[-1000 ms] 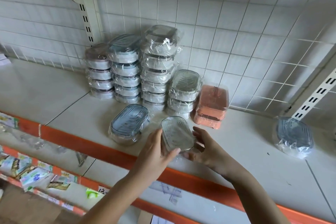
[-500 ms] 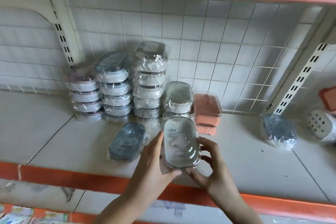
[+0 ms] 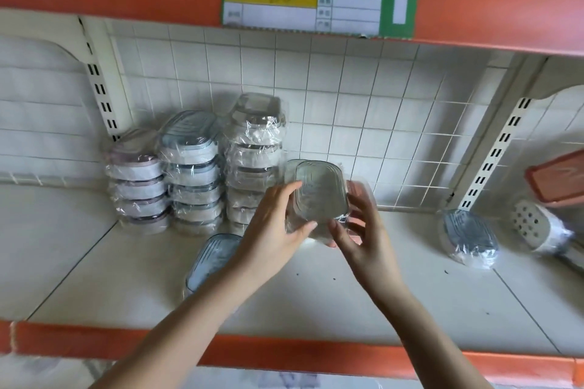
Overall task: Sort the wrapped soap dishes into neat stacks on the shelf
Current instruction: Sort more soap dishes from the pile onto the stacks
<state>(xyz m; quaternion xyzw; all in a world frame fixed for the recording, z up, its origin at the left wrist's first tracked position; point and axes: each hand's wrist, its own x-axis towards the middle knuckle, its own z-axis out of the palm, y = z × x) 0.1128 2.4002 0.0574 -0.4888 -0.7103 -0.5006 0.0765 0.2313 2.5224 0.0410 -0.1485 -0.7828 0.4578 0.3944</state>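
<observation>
While both hands [image 3: 319,230] hold one grey soap dish [image 3: 319,191], four stacks [image 3: 192,180] stand done.
Two blue dishes [image 3: 467,237] lie loose.

White shelf [image 3: 94,278] w/ orange front edge carries three stacks of wrapped soap dishes at the back: pink stack [image 3: 137,180], blue stack [image 3: 192,174], grey stack [image 3: 254,148]. One blue dish [image 3: 211,257] lies alone in front; another wrapped blue dish [image 3: 467,238] lies well apart at right, near a white perforated dish [image 3: 537,227]
</observation>
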